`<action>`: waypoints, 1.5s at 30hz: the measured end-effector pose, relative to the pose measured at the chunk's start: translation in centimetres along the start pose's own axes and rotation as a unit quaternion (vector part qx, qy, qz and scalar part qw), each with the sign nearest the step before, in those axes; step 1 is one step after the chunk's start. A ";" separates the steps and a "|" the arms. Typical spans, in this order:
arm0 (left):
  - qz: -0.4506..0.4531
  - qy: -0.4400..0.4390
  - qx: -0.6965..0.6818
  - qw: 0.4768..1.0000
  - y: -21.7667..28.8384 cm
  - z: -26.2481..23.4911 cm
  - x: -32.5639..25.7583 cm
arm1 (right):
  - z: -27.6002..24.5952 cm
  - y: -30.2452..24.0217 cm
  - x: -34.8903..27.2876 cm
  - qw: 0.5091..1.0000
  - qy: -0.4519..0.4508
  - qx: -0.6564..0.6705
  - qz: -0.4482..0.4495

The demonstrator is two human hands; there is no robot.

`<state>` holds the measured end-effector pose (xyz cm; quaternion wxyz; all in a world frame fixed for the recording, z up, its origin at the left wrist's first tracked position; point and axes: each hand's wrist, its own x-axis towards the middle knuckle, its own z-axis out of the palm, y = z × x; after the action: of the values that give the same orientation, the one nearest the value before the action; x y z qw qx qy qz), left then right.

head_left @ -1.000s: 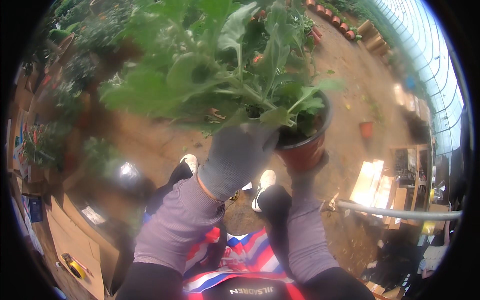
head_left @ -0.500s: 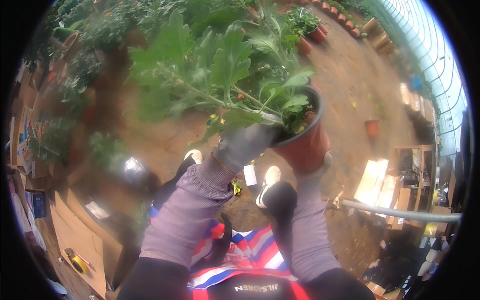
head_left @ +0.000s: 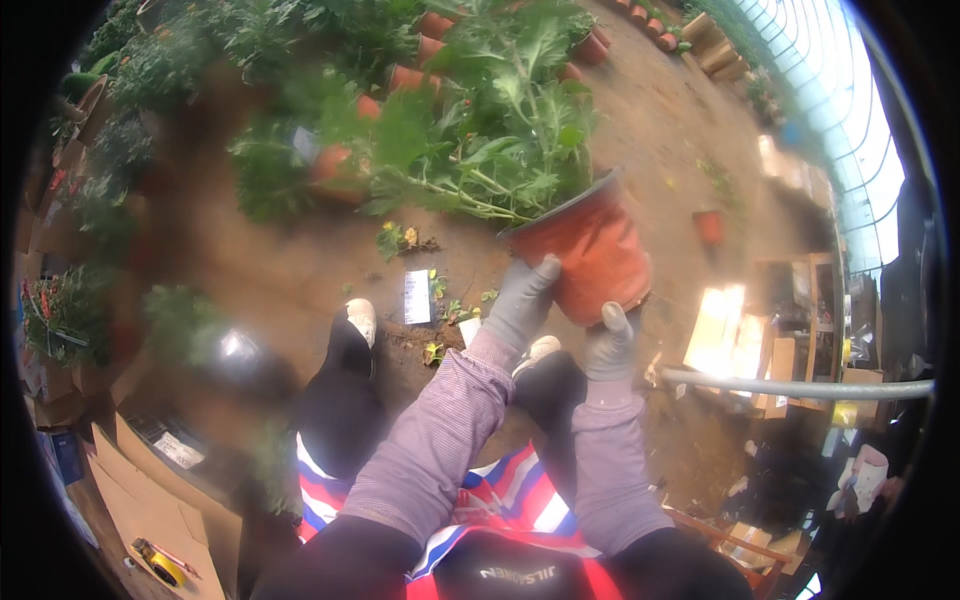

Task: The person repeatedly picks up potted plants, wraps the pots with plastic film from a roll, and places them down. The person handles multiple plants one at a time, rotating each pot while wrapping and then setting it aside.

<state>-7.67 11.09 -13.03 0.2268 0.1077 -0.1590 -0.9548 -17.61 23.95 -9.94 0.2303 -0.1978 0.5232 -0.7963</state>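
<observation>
- Holding the red-brown pot [head_left: 590, 250] clear of the floor, you have it at 2 o'clock from the middle of the view, tilted, its dark rim toward 11 o'clock.
- Your left grip [head_left: 524, 295], in a grey glove, is closed on the pot's near left wall, thumb pressed to it.
- Your right grip [head_left: 612, 342] cups the base from 6 o'clock, thumb up against the wall.
- As far as shows, the lifting is done: both grips bear the pot, and the leafy plant [head_left: 500, 160] leans out of it toward 11 o'clock. It is not set down; how much work is left, you cannot judge from here.
- More pots [head_left: 410, 78] lie between 11 and 12 o'clock, beyond the plant; a white label [head_left: 417, 297] lies on the floor at 9 o'clock, near the middle.
- Your right fingers are mostly hidden behind the pot, so their exact hold is unclear.
- The soil is out of sight, the outer leaves blur, and the silvery thing [head_left: 238, 352] at 8 o'clock is hard to make out.
</observation>
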 end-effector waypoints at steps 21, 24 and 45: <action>-0.012 0.220 -0.050 0.974 -5.1 -0.2 0.5 | 5.8 -5.4 1.0 0.854 -0.068 -0.499 0.133; -0.018 0.143 -0.112 0.983 -5.0 -1.1 0.0 | 2.0 -7.7 3.7 0.881 -0.138 -0.388 0.233; -0.047 0.082 -0.345 0.934 -7.4 -2.5 -0.7 | -3.4 -8.6 5.4 0.850 -0.120 -0.446 0.254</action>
<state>-9.26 17.04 -17.85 0.2173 0.1080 0.2044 -0.9483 -25.29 26.37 -2.87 0.3724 -0.2334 0.8224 -0.3612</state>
